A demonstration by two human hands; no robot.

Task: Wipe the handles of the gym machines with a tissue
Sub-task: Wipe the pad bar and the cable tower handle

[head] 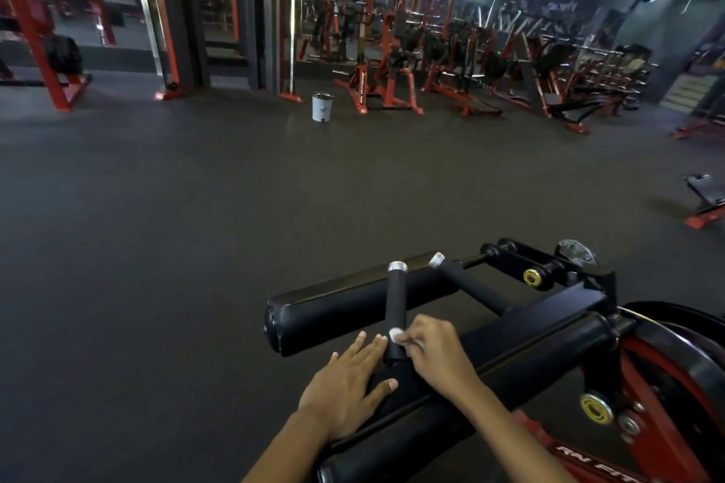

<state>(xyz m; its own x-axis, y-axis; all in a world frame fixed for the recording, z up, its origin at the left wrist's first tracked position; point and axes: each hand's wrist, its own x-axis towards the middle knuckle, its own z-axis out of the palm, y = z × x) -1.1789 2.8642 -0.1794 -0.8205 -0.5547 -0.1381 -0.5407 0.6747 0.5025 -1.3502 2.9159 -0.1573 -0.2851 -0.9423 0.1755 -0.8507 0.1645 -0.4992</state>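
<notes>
The machine (549, 329) is braced by the flat, open-fingered left hand (345, 388). The near handle (395, 310) is being wiped: the tissue (395, 334) is pinched against its lower grip by the right hand (435, 353). An upward stroke toward the chrome cap is probably required next.
</notes>
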